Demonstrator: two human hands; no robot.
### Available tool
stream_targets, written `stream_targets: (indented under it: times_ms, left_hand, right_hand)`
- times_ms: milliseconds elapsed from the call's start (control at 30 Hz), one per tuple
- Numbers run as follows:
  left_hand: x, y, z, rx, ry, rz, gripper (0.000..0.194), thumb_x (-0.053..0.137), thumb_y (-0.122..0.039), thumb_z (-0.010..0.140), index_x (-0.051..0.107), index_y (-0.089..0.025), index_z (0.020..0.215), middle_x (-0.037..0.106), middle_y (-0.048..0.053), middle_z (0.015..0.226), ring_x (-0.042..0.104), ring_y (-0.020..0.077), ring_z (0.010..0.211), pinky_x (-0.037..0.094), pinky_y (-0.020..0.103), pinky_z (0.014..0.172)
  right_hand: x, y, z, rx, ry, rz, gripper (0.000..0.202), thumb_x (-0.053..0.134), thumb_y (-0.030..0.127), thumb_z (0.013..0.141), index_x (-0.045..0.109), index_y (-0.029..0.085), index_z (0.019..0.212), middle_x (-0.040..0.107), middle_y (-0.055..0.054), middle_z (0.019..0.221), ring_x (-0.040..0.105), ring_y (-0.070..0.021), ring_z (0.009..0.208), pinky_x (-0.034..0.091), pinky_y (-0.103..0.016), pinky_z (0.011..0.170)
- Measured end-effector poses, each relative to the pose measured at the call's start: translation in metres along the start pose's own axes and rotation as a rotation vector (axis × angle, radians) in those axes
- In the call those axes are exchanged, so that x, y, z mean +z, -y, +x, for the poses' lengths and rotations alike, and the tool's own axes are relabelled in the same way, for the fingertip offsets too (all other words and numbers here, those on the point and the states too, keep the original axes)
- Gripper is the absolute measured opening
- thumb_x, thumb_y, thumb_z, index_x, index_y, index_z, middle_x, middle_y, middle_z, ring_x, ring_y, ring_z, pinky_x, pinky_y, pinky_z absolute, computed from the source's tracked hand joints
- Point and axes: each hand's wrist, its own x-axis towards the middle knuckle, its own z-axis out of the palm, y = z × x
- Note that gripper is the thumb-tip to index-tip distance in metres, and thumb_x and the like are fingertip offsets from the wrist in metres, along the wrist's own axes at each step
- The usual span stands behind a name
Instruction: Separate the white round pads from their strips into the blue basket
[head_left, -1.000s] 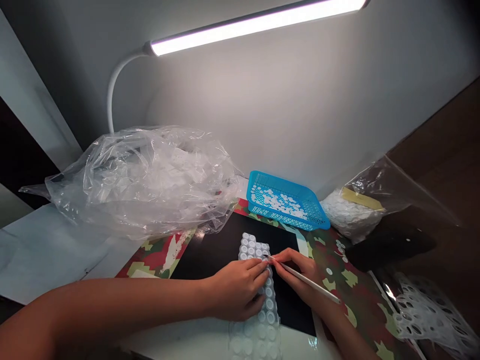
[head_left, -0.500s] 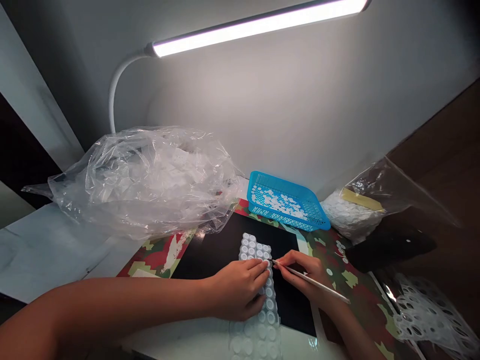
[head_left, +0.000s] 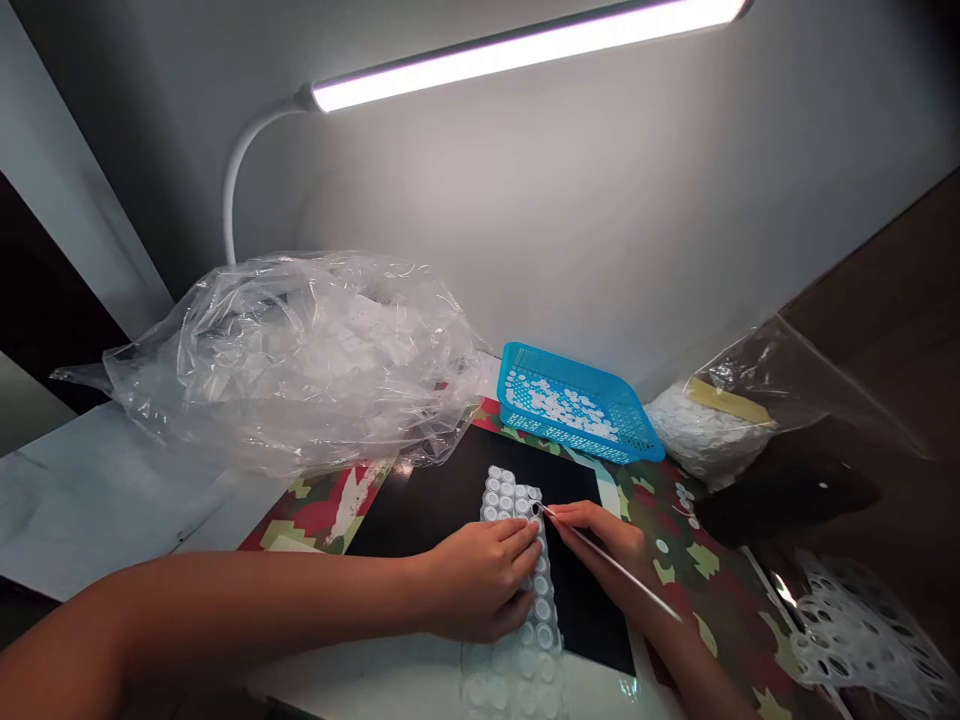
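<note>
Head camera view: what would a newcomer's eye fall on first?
Probably the glowing white bar-shaped lamp across the top. Then the large crumpled clear plastic bag at left and the blue perforated plastic basket right of centre. Below, the right hand holds a thin white stick-like tool.

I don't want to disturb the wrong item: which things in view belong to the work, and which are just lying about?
Belonging:
sheet of round pieces, under the left hand;
thin white tool, in the right hand;
black mat;
lit lamp;
probably blue basket of white discs.

Apparently lying about:
bulging clear plastic bag;
clear bag with yellow strip;
holed white sheet.
</note>
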Motion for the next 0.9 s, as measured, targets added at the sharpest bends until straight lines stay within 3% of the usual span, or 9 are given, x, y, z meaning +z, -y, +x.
stream_targets:
  times_ms: [400,667,900]
  left_hand:
    - [-0.001,0.0,0.001,0.003,-0.005,0.025,0.044,0.043,-0.029,0.085,0.057,0.001,0.114,0.058,0.021,0.122,0.055,0.028,0.114,0.045,0.033,0.095]
    - [0.004,-0.005,-0.002,0.043,-0.024,0.217,0.042,0.04,-0.025,0.088,0.056,0.001,0.116,0.059,0.022,0.119,0.056,0.0289,0.11,0.044,0.037,0.093]
    - [0.005,-0.008,-0.002,0.034,-0.09,0.322,0.043,0.039,-0.028,0.089,0.06,0.002,0.11,0.065,0.021,0.108,0.06,0.029,0.103,0.045,0.036,0.088]
  right_hand:
    - [0.004,0.013,0.008,0.153,-0.196,-0.013,0.011,0.06,0.03,0.085,0.066,0.021,0.084,0.07,-0.002,0.083,0.067,-0.0173,0.074,0.055,-0.026,0.068]
    - [0.0,0.011,0.003,0.078,-0.082,0.172,0.004,0.064,0.021,0.082,0.065,0.021,0.086,0.07,-0.002,0.085,0.068,-0.016,0.077,0.056,-0.024,0.068]
    - [0.003,0.006,0.002,-0.078,0.13,0.084,0.014,0.058,0.014,0.086,0.064,0.023,0.096,0.07,-0.003,0.1,0.067,-0.0162,0.091,0.054,-0.026,0.081]
